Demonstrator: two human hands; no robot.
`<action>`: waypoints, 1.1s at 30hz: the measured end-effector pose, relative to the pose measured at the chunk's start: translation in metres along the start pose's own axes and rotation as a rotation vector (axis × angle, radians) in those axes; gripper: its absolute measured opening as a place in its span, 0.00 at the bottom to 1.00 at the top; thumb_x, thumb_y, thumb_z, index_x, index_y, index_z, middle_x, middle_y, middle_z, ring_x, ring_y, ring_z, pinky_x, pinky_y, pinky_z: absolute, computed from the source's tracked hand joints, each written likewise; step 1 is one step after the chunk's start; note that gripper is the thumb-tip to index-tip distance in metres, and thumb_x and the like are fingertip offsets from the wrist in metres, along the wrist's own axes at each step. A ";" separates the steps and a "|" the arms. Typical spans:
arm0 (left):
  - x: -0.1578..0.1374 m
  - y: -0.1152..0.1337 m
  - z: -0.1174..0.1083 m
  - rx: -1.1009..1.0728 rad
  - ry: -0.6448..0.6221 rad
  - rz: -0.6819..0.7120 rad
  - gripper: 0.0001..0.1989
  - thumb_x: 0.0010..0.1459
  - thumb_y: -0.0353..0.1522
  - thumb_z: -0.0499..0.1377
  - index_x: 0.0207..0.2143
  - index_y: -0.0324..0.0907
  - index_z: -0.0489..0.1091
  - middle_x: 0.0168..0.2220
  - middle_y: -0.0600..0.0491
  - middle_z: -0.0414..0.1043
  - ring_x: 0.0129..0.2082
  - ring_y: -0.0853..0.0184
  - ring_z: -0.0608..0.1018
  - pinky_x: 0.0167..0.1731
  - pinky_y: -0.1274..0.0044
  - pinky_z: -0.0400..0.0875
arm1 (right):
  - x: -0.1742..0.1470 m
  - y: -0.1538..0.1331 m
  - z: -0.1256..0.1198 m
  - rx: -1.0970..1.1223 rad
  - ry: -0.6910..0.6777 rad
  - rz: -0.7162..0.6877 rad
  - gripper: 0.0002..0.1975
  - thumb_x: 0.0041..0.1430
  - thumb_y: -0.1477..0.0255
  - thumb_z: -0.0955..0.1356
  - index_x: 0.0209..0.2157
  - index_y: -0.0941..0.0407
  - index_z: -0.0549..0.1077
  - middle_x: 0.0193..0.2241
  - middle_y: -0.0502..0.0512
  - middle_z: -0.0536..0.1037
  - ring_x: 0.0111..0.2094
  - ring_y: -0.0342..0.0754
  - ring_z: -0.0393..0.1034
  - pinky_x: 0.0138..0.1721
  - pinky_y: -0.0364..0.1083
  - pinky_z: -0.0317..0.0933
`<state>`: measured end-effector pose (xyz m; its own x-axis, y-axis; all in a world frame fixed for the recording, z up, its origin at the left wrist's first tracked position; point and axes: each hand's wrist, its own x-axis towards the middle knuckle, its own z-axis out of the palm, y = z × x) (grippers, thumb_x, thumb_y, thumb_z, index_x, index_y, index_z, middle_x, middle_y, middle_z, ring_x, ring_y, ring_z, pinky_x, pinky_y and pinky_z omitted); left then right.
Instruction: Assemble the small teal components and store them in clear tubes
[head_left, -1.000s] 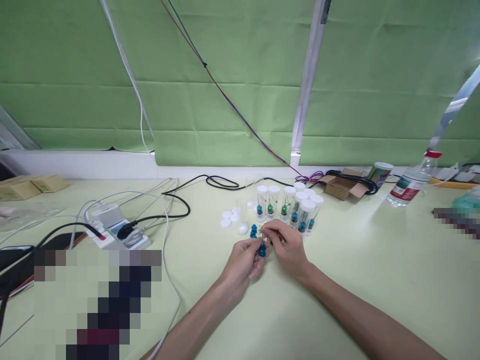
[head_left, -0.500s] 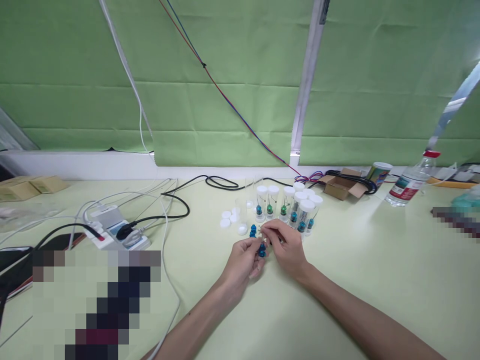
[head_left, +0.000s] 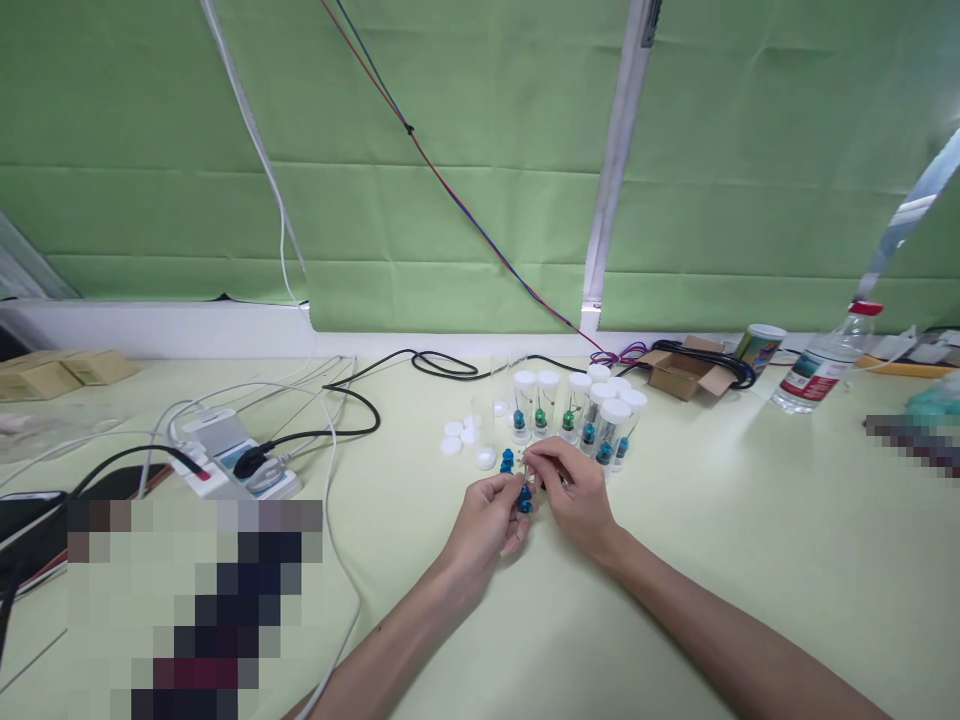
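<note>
My left hand [head_left: 487, 515] is closed around a small shiny blue piece [head_left: 525, 499], which shows between the thumb and fingers. From the right, my right hand [head_left: 574, 490] pinches with thumb and forefinger at the top of that piece, on something thin that I cannot make out. Another small blue piece [head_left: 507, 459] is on the table just beyond my left hand. Behind the hands stand several clear tubes with white caps [head_left: 615, 410], holding blue or green pieces. Loose white caps [head_left: 451, 445] lie to their left, beside an uncapped clear tube [head_left: 484, 425].
A power strip [head_left: 236, 460] with tangled cables sits on the left. At the back right are an open cardboard box [head_left: 690, 372], a can [head_left: 759, 348] and a water bottle [head_left: 821, 365]. A white cable [head_left: 341, 570] runs under my left forearm's side.
Almost nothing differs. Both hands stay at the blue piece, and the whole view has shifted very slightly.
</note>
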<state>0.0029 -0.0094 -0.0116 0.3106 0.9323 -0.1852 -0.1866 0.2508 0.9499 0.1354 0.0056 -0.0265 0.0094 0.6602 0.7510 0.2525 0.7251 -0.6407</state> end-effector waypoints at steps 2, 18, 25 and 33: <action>0.000 0.000 0.000 0.005 0.002 -0.002 0.15 0.57 0.40 0.57 0.25 0.38 0.66 0.18 0.59 0.61 0.11 0.81 0.57 0.11 0.83 0.43 | 0.000 0.000 0.000 0.004 0.001 0.000 0.07 0.63 0.77 0.63 0.34 0.55 0.72 0.27 0.52 0.73 0.26 0.44 0.68 0.28 0.44 0.64; -0.002 0.002 0.001 0.012 0.011 0.002 0.15 0.56 0.41 0.58 0.24 0.38 0.65 0.17 0.60 0.59 0.10 0.81 0.56 0.11 0.83 0.42 | 0.001 -0.001 0.001 -0.029 0.008 -0.011 0.07 0.63 0.76 0.63 0.34 0.55 0.72 0.27 0.53 0.74 0.27 0.44 0.69 0.27 0.44 0.64; -0.001 0.002 0.001 -0.003 0.028 0.002 0.15 0.55 0.42 0.59 0.26 0.39 0.66 0.18 0.60 0.61 0.10 0.81 0.57 0.11 0.82 0.43 | 0.002 -0.004 0.001 -0.096 0.009 -0.066 0.08 0.63 0.77 0.63 0.34 0.55 0.72 0.27 0.53 0.75 0.28 0.45 0.69 0.29 0.45 0.65; 0.000 0.001 0.000 0.055 0.076 0.028 0.15 0.57 0.43 0.57 0.27 0.40 0.65 0.14 0.60 0.61 0.09 0.78 0.58 0.11 0.82 0.45 | 0.003 -0.006 0.000 -0.132 0.013 -0.131 0.07 0.63 0.78 0.64 0.35 0.55 0.73 0.29 0.54 0.76 0.29 0.45 0.70 0.29 0.45 0.67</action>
<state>0.0029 -0.0092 -0.0108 0.2345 0.9562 -0.1751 -0.1421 0.2119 0.9669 0.1340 0.0029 -0.0202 -0.0193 0.5586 0.8292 0.3770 0.7722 -0.5114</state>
